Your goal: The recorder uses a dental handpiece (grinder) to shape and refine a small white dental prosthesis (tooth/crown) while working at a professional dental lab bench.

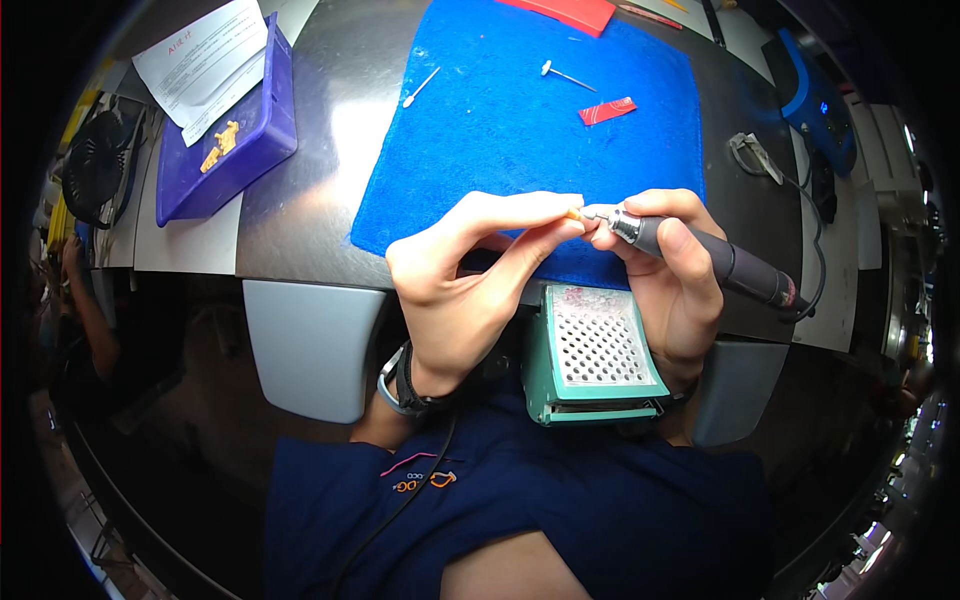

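Observation:
Between the thumb and index finger of my left hand [450, 275] is a tiny yellowish piece [574, 213], mostly covered by the fingertips. My right hand [672, 300] is wrapped round a dark rotary handpiece [738, 264] with a silver collar. Its narrow tip points left and meets or nearly meets the small piece; I cannot tell which. Both hands come together over the near edge of a blue towel [480, 130]. Just below them sits a green box with a white perforated top [602, 345].
White-headed rotary bits [547, 69] and a red strip [607, 111] lie on the towel. At left, a purple tray [277, 135] holds a printed sheet [205, 60] and yellow castings [221, 147]. A cable [822, 240] runs at right near a blue device [815, 110]. Another person's arm [90, 315] shows far left.

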A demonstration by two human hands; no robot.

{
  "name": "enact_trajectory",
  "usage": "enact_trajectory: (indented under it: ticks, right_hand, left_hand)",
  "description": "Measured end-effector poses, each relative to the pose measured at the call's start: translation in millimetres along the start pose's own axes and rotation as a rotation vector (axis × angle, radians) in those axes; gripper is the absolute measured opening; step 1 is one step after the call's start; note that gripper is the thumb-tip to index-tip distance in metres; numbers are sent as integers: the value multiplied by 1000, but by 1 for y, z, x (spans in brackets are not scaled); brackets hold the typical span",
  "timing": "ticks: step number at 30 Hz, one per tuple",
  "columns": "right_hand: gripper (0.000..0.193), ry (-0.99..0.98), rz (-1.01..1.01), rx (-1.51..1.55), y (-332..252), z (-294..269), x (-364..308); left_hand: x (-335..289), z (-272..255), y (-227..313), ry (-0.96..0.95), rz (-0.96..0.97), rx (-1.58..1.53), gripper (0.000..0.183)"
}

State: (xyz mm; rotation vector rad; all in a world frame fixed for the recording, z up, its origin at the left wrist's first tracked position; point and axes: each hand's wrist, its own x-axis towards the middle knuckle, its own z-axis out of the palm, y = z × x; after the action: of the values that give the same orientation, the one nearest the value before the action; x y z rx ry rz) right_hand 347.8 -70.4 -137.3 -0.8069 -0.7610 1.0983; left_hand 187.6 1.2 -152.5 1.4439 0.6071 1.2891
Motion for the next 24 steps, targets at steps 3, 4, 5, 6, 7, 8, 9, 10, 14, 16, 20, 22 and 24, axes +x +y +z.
enact_trajectory:
  ticks: [3, 4, 5, 6, 7, 8, 9, 10, 14, 16, 20, 22, 24]
  right_hand:
    - [31, 8, -7, 12, 1, 0, 0]
    - [30, 5, -11, 12, 1, 0, 1]
    - [30, 2, -14, 13, 1, -1, 1]
    - [30, 2, -14, 13, 1, -1, 1]
    - [30, -3, -15, -18, 1, -2, 0]
    - [29, -8, -15, -49, 1, -3, 0]
    - [29, -9, -15, -49, 2, -3, 1]
    - [29, -20, -23, -46, 3, -4, 1]
    - [28, -4, -21, -45, 2, -2, 1]
    - [27, -19, -30, -47, 3, -4, 0]
    - [27, -26, -22, -53, 3, -3, 0]
    - [27, -16, -23, -55, 3, -2, 0]
    - [27, -7, -23, -56, 2, -1, 0]
  left_hand:
    - [0, -2, -5, -31, 61, -17, 17]
    - [0, -3, -6, -67, 107, -5, 18]
    - [0, -3, -6, -67, 107, -5, 18]
    - [0, -3, -6, -66, 106, 5, 18]
    - [0, -3, -7, -65, 105, 16, 17]
    - [0, -2, -6, -65, 105, 16, 17]
    - [-1, -1, -3, -37, 68, -14, 16]
    - [-1, 0, -2, -9, 31, -44, 16]
    - [0, -2, -5, -13, 70, -39, 16]
    - [1, -4, -5, -75, 116, 28, 19]
    - [1, -4, -5, -65, 118, 36, 19]
    - [1, -4, -5, -78, 132, 39, 18]
    - [0, -2, -5, -45, 91, -5, 17]
